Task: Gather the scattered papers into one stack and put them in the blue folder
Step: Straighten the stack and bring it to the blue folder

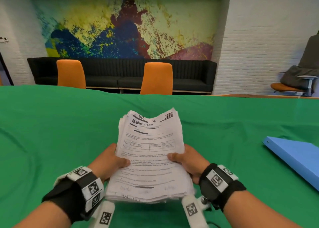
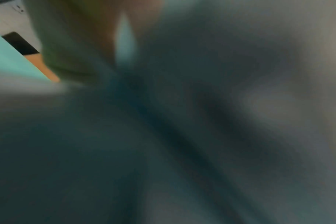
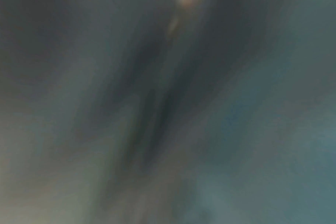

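I have the green-draped bench [image 1: 51, 132] under me, and the blue folder [image 1: 296, 158] lies closed, right of the paper stack [image 1: 148, 158] and well apart, its long axis running away rightward. My right hand [image 1: 188, 162] is nearer; it and my left hand [image 1: 108, 160] grip the stack's side edges. Top sheet reads "ADMIN Form".

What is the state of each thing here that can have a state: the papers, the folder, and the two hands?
White printed paper stack: gathered, held above the green tablecloth, top edge curled.
Blue flat folder: closed, lying on the cloth, to the right, untouched.
Left hand: grips the stack's left edge.
Right hand: grips the stack's right edge.
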Demonstrator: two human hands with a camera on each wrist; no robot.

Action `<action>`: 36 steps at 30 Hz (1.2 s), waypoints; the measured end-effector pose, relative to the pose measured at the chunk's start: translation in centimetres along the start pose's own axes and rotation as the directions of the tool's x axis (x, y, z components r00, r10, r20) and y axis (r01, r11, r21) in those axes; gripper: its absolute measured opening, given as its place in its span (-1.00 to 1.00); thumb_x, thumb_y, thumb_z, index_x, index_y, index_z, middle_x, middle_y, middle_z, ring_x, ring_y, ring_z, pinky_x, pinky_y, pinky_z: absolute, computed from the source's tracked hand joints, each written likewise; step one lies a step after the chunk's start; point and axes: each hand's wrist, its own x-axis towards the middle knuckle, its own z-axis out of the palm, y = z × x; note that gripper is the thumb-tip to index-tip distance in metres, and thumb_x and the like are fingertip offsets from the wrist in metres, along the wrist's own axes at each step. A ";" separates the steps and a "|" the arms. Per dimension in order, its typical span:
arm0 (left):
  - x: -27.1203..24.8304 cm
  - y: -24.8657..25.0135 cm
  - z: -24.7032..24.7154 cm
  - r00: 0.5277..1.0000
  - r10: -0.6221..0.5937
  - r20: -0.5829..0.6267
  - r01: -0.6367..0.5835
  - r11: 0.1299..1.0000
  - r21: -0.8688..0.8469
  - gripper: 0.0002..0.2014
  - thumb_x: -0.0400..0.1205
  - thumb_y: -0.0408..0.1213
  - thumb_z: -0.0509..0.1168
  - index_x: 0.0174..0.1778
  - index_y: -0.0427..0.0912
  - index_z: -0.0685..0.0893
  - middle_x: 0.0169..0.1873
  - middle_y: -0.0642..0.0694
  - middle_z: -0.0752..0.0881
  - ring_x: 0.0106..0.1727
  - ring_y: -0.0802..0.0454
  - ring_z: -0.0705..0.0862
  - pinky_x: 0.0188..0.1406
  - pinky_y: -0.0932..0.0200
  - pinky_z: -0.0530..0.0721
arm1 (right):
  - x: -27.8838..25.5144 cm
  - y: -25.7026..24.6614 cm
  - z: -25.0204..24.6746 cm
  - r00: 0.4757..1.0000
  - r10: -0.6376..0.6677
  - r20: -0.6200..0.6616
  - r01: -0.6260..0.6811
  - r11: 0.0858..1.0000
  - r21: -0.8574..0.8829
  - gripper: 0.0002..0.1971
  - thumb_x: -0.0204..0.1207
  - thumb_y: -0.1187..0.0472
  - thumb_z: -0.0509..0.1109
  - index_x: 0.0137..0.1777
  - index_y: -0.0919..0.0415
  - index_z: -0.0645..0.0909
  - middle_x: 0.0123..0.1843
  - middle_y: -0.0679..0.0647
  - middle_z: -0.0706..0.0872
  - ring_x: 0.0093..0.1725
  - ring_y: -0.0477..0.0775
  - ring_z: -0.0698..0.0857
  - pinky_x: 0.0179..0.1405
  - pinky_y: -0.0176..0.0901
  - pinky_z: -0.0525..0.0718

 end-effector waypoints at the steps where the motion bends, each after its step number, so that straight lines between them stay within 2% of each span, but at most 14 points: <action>1: 1.0 0.1 -0.4 0.999 -0.013 -0.030 0.015 0.997 0.076 -0.59 0.51 -0.45 0.50 0.24 -0.15 0.59 0.10 -0.11 0.83 0.08 -0.16 0.83 0.19 -0.25 0.76 | 1.2 0.0 0.4 1.000 0.022 -0.015 -0.023 0.999 -0.045 -0.63 0.66 0.50 0.35 0.42 0.25 0.65 0.36 0.23 0.81 0.30 0.33 0.80 0.41 0.37 0.68; 5: 4.4 0.0 -2.2 0.991 -0.053 -0.121 0.084 0.960 0.268 -0.66 0.51 -0.45 0.49 0.19 -0.24 0.66 0.07 -0.15 0.82 0.06 -0.18 0.80 0.22 -0.14 0.73 | 4.6 0.4 2.1 0.993 0.122 -0.003 -0.120 0.973 -0.199 -0.61 0.64 0.40 0.36 0.46 0.28 0.65 0.41 0.20 0.78 0.33 0.32 0.78 0.45 0.28 0.67; 9: 6.5 -1.5 -3.5 0.985 -0.098 -0.145 0.146 0.916 0.373 -0.77 0.56 -0.46 0.46 0.13 -0.28 0.70 0.03 -0.18 0.80 0.01 -0.18 0.77 0.02 0.09 0.69 | 6.0 2.4 3.1 0.977 0.212 -0.021 -0.208 0.928 -0.310 -0.85 0.67 0.32 0.31 0.16 0.24 0.65 0.25 0.16 0.82 0.14 0.26 0.83 0.14 0.04 0.83; 13: 7.9 -4.6 -3.2 0.981 -0.144 -0.129 0.191 0.807 0.559 -0.73 0.54 -0.38 0.49 0.14 -0.34 0.73 0.09 -0.25 0.81 0.09 -0.20 0.77 0.01 0.06 0.72 | 6.2 5.1 4.4 0.958 0.284 -0.029 -0.265 0.848 -0.459 -0.62 0.64 0.29 0.32 0.45 0.27 0.59 0.32 0.31 0.80 0.02 0.36 0.85 -0.18 0.21 0.89; 15: 8.6 -5.6 -3.1 0.981 -0.159 -0.112 0.194 0.765 0.614 -0.70 0.52 -0.30 0.52 0.14 -0.32 0.73 0.10 -0.24 0.81 0.06 -0.17 0.78 0.03 0.05 0.75 | 6.4 5.8 4.5 0.971 0.230 -0.061 -0.226 0.806 -0.547 -0.63 0.65 0.27 0.34 0.44 0.24 0.61 0.36 0.15 0.78 0.11 0.26 0.83 -0.15 0.02 0.89; 16: 8.8 -5.8 -3.1 0.978 -0.174 -0.114 0.207 0.757 0.620 -0.69 0.53 -0.27 0.53 0.15 -0.28 0.72 0.10 -0.21 0.81 0.03 -0.13 0.77 -0.03 0.11 0.73 | 6.2 5.7 4.6 0.976 0.204 -0.078 -0.212 0.791 -0.575 -0.68 0.66 0.25 0.35 0.39 0.20 0.62 0.34 0.09 0.77 0.17 0.22 0.81 -0.22 -0.17 0.85; 18: 8.9 -6.1 -3.1 0.970 -0.201 -0.133 0.240 0.745 0.622 -0.64 0.51 -0.20 0.55 0.18 -0.22 0.70 0.13 -0.16 0.80 -0.02 -0.08 0.75 -0.09 0.19 0.67 | 6.0 5.7 4.6 0.978 0.184 -0.096 -0.205 0.792 -0.575 -0.77 0.67 0.23 0.35 0.29 0.12 0.66 0.28 0.04 0.80 0.27 0.23 0.79 -0.40 -0.30 0.76; 21: 9.4 -6.9 -3.0 0.954 -0.204 -0.218 0.297 0.720 0.627 -0.48 0.44 -0.11 0.59 0.20 -0.23 0.58 0.10 -0.15 0.78 -0.02 -0.09 0.74 -0.02 0.11 0.72 | 5.8 5.7 4.7 0.972 0.198 -0.129 -0.236 0.800 -0.551 -0.93 0.66 0.19 0.37 0.09 0.03 0.55 0.27 0.04 0.80 0.30 0.27 0.79 -0.24 -0.22 0.80; 23: 9.4 -7.1 -2.9 0.949 -0.193 -0.251 0.313 0.685 0.658 -0.45 0.42 -0.06 0.58 0.21 -0.20 0.53 0.11 -0.13 0.76 -0.01 -0.10 0.74 0.04 0.08 0.74 | 5.9 6.0 4.7 0.972 0.198 -0.123 -0.233 0.801 -0.551 -0.82 0.63 0.15 0.39 0.20 0.10 0.59 0.37 0.11 0.79 0.25 0.27 0.81 -0.33 -0.23 0.81; 25: 8.9 -6.7 -2.5 0.949 -0.191 -0.250 0.312 0.677 0.666 -0.56 0.50 -0.09 0.54 0.16 -0.19 0.55 0.08 -0.08 0.74 -0.01 -0.09 0.71 0.01 0.14 0.70 | 6.2 6.2 4.8 0.972 0.190 -0.139 -0.236 0.789 -0.568 -0.70 0.62 0.13 0.39 0.31 0.16 0.62 0.34 0.09 0.79 0.24 0.26 0.81 -0.17 -0.12 0.86; 28: 8.3 -6.0 -2.0 0.950 -0.227 -0.213 0.312 0.698 0.644 -0.88 0.62 -0.28 0.42 -0.04 -0.17 0.61 -0.09 -0.10 0.66 -0.13 -0.05 0.62 -0.12 0.21 0.57 | 6.3 6.4 4.8 0.969 0.191 -0.158 -0.248 0.767 -0.592 -0.60 0.68 0.07 0.35 0.45 0.21 0.52 0.42 0.13 0.73 0.30 0.24 0.75 0.20 0.05 0.77; 32: 8.2 -5.7 -1.6 0.944 -0.223 -0.242 0.327 0.711 0.622 -0.66 0.62 -0.52 0.21 -0.42 -0.16 0.30 -0.42 -0.11 0.42 -0.41 0.01 0.36 -0.44 0.28 0.35 | 6.5 6.4 5.1 0.960 0.216 -0.176 -0.279 0.729 -0.626 -0.56 0.78 0.05 0.18 0.55 0.27 0.34 0.53 0.25 0.59 0.42 0.31 0.65 0.34 0.04 0.65; 34: 7.8 -5.1 -1.2 0.946 -0.230 -0.231 0.324 0.733 0.598 -0.60 0.68 -0.53 0.14 -0.46 -0.16 0.24 -0.44 -0.05 0.36 -0.44 0.09 0.31 -0.57 0.36 0.25 | 6.5 6.3 5.4 0.961 0.224 -0.160 -0.274 0.718 -0.640 -0.55 0.80 0.05 0.13 0.57 0.29 0.34 0.56 0.26 0.57 0.45 0.32 0.63 0.38 0.02 0.62; 36: 8.0 -5.2 -1.5 0.957 -0.217 -0.191 0.289 0.739 0.609 -0.67 0.74 -0.42 0.13 -0.37 -0.18 0.35 -0.32 -0.05 0.48 -0.34 0.10 0.43 -0.50 0.43 0.31 | 6.8 6.4 5.3 0.964 0.230 -0.132 -0.259 0.718 -0.646 -0.52 0.79 0.02 0.10 0.60 0.28 0.36 0.58 0.25 0.57 0.44 0.32 0.63 0.42 0.03 0.63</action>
